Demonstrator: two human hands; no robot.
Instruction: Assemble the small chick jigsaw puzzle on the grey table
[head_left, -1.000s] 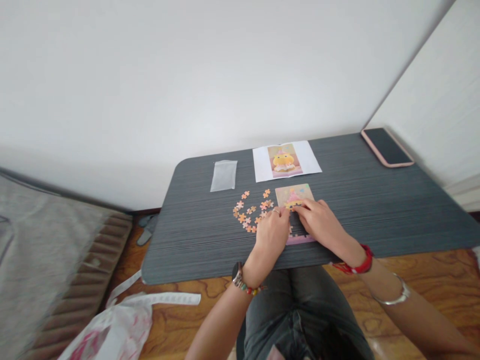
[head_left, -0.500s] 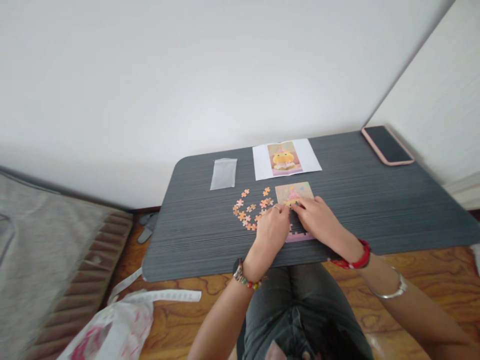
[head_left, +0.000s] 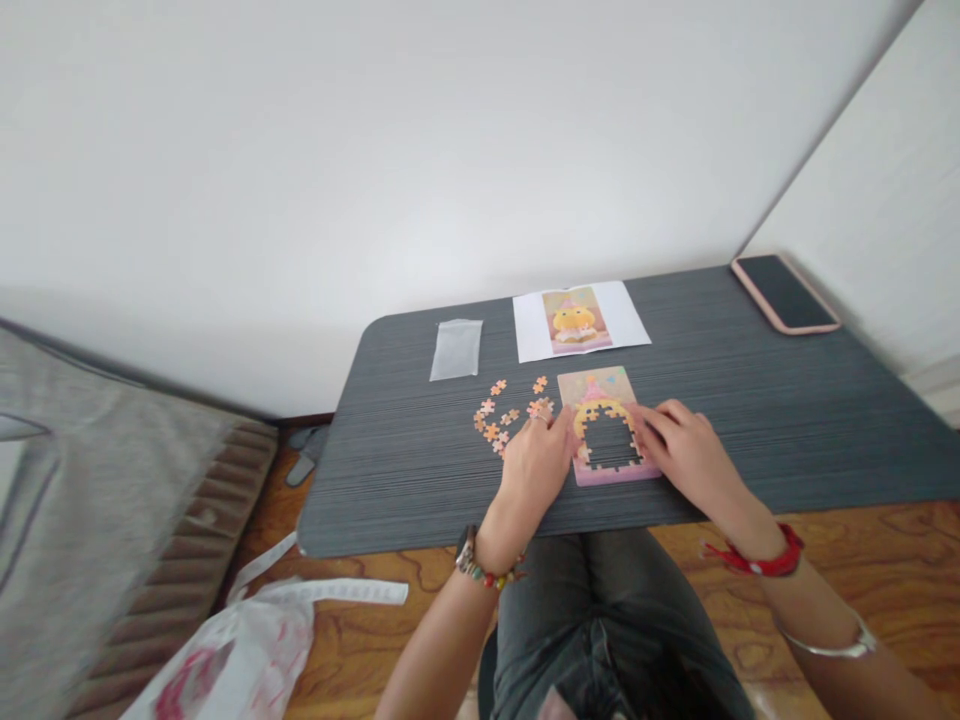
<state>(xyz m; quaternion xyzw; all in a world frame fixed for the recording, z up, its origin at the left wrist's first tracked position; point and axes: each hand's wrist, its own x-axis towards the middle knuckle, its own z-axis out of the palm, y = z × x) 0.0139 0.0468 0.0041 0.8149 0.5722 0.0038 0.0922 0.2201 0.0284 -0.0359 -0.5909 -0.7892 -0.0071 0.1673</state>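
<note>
A small puzzle [head_left: 607, 425] lies flat on the dark table [head_left: 787, 420], near the front edge and close to the person. Its outside parts are filled in, and there is a big hole in the middle. The left hand [head_left: 534, 462] rests on the table at the puzzle's left side, fingers bent down, touching its edge. The right hand [head_left: 686, 450] rests at the puzzle's right side, with its fingertips on that edge. Both hands are loose and flat, and I cannot tell if either one pinches a piece. Loose puzzle pieces [head_left: 504, 415] are scattered just left of the puzzle, by the left hand. Farther back lies a picture sheet [head_left: 579, 320] showing a yellow chick, and a clear little bag [head_left: 456, 349] lies to its left. A phone [head_left: 784, 293] lies far off at the right back corner.
</note>
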